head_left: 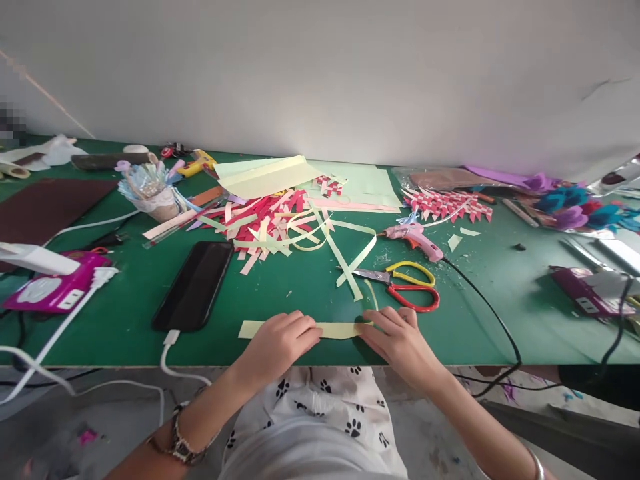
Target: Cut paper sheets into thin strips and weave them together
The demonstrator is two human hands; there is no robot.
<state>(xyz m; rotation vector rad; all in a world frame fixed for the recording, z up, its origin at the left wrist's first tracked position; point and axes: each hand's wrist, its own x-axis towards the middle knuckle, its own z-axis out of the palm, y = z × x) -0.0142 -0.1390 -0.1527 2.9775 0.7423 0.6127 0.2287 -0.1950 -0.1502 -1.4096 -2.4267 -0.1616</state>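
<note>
A pale yellow paper strip (335,329) lies flat near the front edge of the green table (125,320). My left hand (281,341) presses on the strip's left part with curled fingers, covering its middle. My right hand (397,337) pinches the strip's right end with fingers together. Red-and-yellow-handled scissors (400,285) lie just behind my right hand. A heap of red, pink and pale green paper strips (273,223) sits further back.
A black phone (195,283) on a white cable lies to the left. A pink glue gun (414,238) with a black cord lies to the right. Woven red-white pieces (447,205), paper sheets (270,175), purple power strips (55,287) and felt flowers (575,203) line the back and sides.
</note>
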